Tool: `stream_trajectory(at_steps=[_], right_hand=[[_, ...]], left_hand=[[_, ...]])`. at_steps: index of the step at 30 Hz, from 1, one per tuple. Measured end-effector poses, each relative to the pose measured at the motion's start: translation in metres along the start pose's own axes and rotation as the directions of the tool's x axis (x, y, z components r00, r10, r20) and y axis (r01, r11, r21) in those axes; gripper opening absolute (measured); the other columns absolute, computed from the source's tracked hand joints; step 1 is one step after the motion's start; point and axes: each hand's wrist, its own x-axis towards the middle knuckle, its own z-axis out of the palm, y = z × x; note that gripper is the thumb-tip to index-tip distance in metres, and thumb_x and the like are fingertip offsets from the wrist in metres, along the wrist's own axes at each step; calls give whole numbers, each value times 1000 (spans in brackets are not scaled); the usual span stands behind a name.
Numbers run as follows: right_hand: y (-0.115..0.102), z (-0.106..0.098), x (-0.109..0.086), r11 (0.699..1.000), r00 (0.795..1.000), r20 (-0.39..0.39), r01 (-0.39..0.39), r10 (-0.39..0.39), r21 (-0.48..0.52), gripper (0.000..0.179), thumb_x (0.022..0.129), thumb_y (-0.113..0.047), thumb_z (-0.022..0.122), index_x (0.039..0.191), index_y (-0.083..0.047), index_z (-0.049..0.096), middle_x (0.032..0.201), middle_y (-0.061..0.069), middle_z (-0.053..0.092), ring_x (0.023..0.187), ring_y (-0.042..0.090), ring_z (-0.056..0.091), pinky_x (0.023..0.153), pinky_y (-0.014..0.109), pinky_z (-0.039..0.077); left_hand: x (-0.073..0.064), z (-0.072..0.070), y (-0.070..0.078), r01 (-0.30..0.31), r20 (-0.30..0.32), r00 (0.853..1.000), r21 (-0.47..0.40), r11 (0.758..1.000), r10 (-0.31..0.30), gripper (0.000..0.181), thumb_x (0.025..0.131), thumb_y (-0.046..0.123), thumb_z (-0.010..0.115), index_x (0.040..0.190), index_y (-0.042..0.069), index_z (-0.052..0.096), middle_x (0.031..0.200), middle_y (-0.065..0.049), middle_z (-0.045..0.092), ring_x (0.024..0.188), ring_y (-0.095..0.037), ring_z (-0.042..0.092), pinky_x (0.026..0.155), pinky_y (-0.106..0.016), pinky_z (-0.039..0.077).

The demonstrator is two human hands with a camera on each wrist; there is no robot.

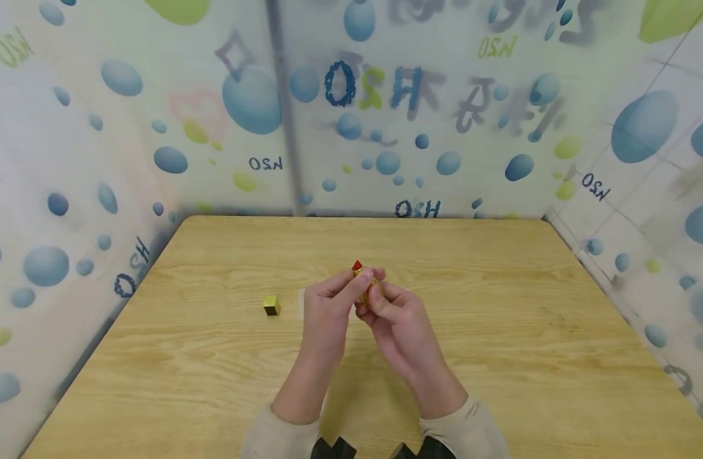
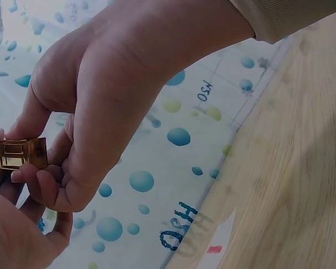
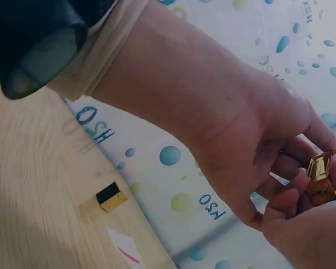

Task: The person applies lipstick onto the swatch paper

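Observation:
Both hands hold a lipstick with a square gold tube (image 1: pixel 364 297) over the table, its red tip (image 1: pixel 357 264) pointing up and away. My left hand (image 1: pixel 326 309) pinches it near the upper end between thumb and fingers. Lower on the tube, my right hand (image 1: pixel 401 319) grips with thumb and curled fingers. In the left wrist view the gold tube (image 2: pixel 22 154) shows between the fingertips of both hands, and the red tip is hidden there. A gold cap (image 1: pixel 271 305) lies to the left on the table, its black opening (image 3: pixel 107 193) plain in the right wrist view.
A white paper strip (image 3: pixel 123 246) with a red stroke lies on the wooden table (image 1: pixel 500 306), mostly behind the left hand in the head view. Patterned curtain-like walls (image 1: pixel 351 172) stand at the back and both sides. Black pieces (image 1: pixel 422 449) show by the cuffs.

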Motion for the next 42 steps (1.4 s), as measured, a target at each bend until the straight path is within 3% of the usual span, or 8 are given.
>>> stream_trajectory(at_steps=[5,10,16,25,27,34,38,42], right_hand=[[2,2,2,997,994,-85,64,-68,-49,25,106,-9,62,97,-17,84,88,-6,69,85,11,58,83,20,54],[4,4,4,967,967,-176,146,-184,-210,17,103,1,64,111,11,75,87,-7,68,87,10,60,83,19,54],[7,3,3,866,930,-242,132,-277,-483,19,100,1,70,116,10,74,101,4,72,88,7,67,80,17,57],[17,0,2,682,850,-137,300,-508,-668,21,92,-2,81,111,3,76,99,17,75,78,10,59,71,17,51],[17,-1,0,699,865,-132,292,-485,-653,22,92,-3,82,111,3,75,103,16,75,83,11,62,76,17,53],[2,-9,-9,884,972,-173,62,-158,-463,27,101,-15,74,125,-3,72,113,8,72,98,17,70,89,22,60],[-7,-12,-9,945,996,-83,-19,-8,-327,36,111,-29,60,123,3,70,98,5,66,84,16,63,79,22,57],[-11,-15,-6,972,993,62,-84,99,-220,39,114,-37,51,117,-4,71,91,0,64,77,11,59,71,20,52]], left_hand=[[1,3,-3,10,-35,999,13,1000,-10,25,97,20,78,104,-3,83,100,-5,84,112,-26,74,110,-42,47],[2,7,-7,26,-65,998,5,1000,-25,28,98,24,78,111,-1,83,103,-5,85,115,-25,74,110,-42,50],[2,12,-12,29,-102,994,-20,999,-31,27,97,23,79,111,0,83,104,-6,84,115,-25,75,110,-41,51],[3,13,-15,29,-133,991,-39,999,-34,28,98,21,78,109,-5,82,97,-2,84,114,-24,74,109,-40,51],[2,12,-16,33,-132,991,-46,998,-38,28,98,19,76,110,-5,81,96,-1,84,113,-24,74,108,-39,52],[0,12,-16,51,-60,997,-90,995,-57,28,102,23,73,110,-3,82,100,3,84,109,-20,70,105,-34,51],[0,10,-14,53,-24,998,-74,996,-55,23,101,28,75,102,7,85,103,2,84,102,-19,63,97,-35,47],[1,6,-12,72,7,997,-70,995,-71,24,100,30,76,103,8,85,105,1,84,110,-22,64,101,-38,46]])
